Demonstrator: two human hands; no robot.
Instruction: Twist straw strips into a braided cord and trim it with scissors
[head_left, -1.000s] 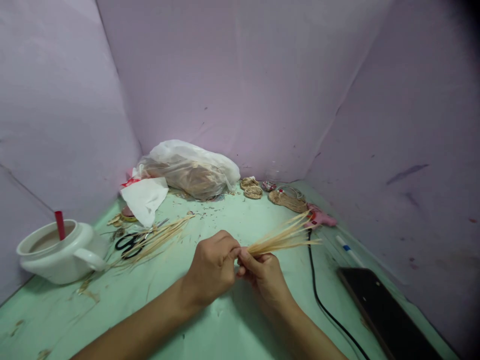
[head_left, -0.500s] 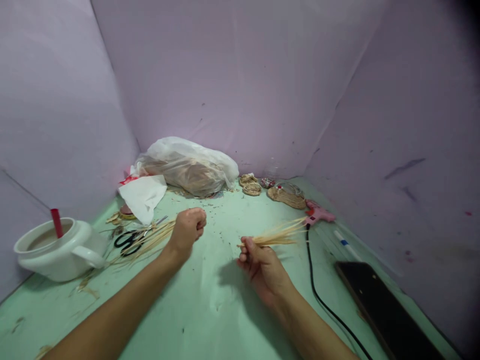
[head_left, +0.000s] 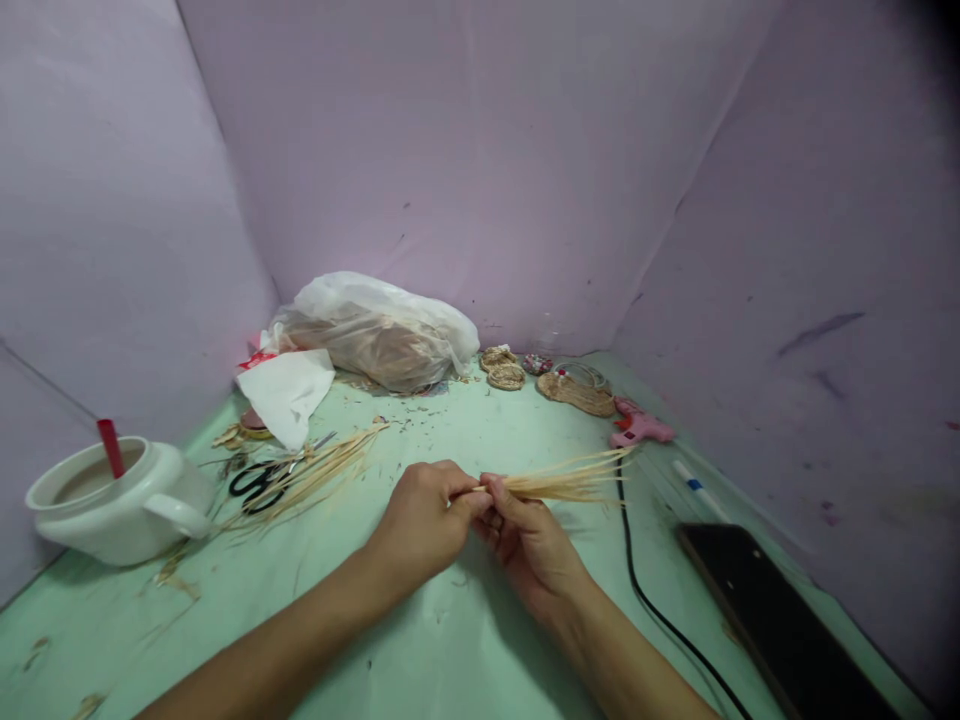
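While the right hand pinches strands, the left hand nips their end.

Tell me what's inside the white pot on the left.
The white pot holds a red stick, poking out above dull brown contents, perhaps liquid. The stick's lower end and the pot's bottom are hidden.

The straw's left end is hidden inside the left hand. At near right, the bottom edge cuts off the phone and cord. Loose strands partly cover the scissors; the far bag's contents look blurred.
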